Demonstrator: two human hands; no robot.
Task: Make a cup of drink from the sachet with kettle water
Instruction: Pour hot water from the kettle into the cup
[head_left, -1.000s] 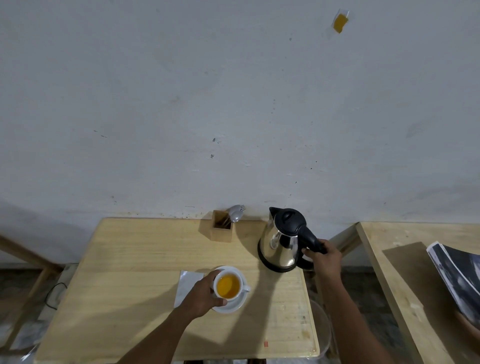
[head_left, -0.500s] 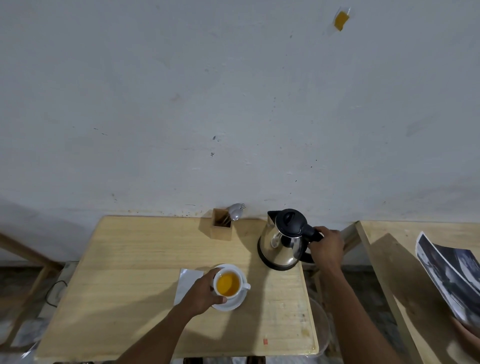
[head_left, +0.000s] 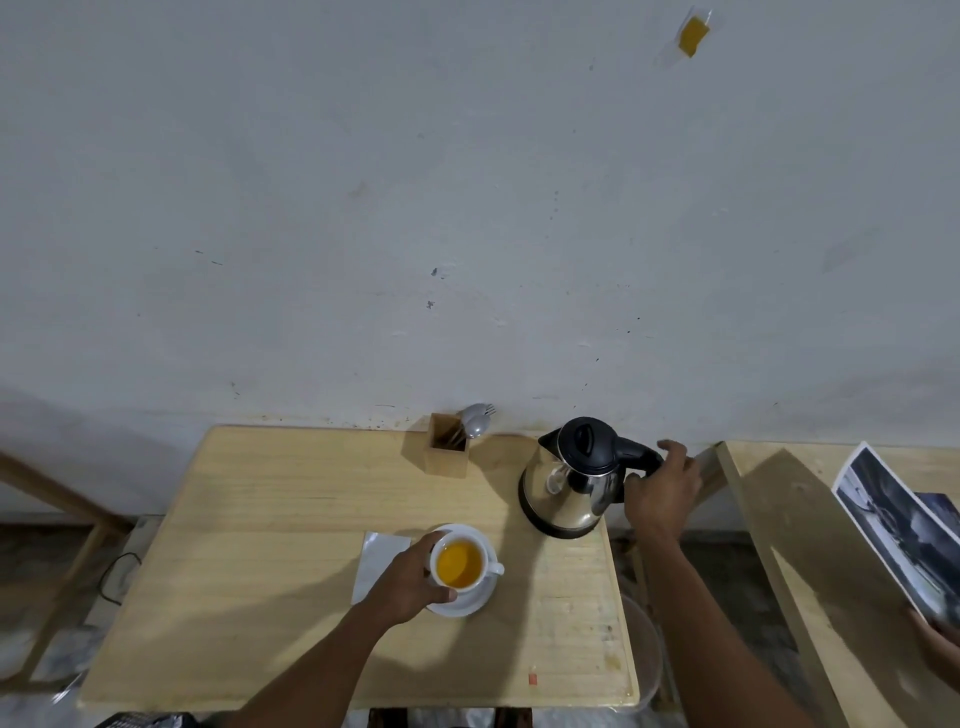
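Note:
A white cup (head_left: 460, 563) of orange-yellow drink stands on a white saucer (head_left: 470, 603) near the middle of the wooden table (head_left: 260, 545). My left hand (head_left: 410, 582) wraps around the cup's left side. A flat silvery sachet (head_left: 379, 558) lies just left of the saucer, partly under that hand. The steel kettle (head_left: 569, 488) with its black lid and handle stands upright at the table's back right. My right hand (head_left: 660, 493) sits at the end of the handle with fingers spread and lifted off it.
A wooden holder (head_left: 447, 452) with spoons (head_left: 475, 423) stands against the wall behind the cup. A second wooden table (head_left: 779, 519) is on the right, where another person's hand (head_left: 935, 639) holds a printed sheet (head_left: 904, 525). A clear bin (head_left: 647, 660) sits below the gap.
My right hand has loosened from a full grip on the kettle handle to spread fingers at its end. The kettle stays standing on the table. My left hand stays on the cup.

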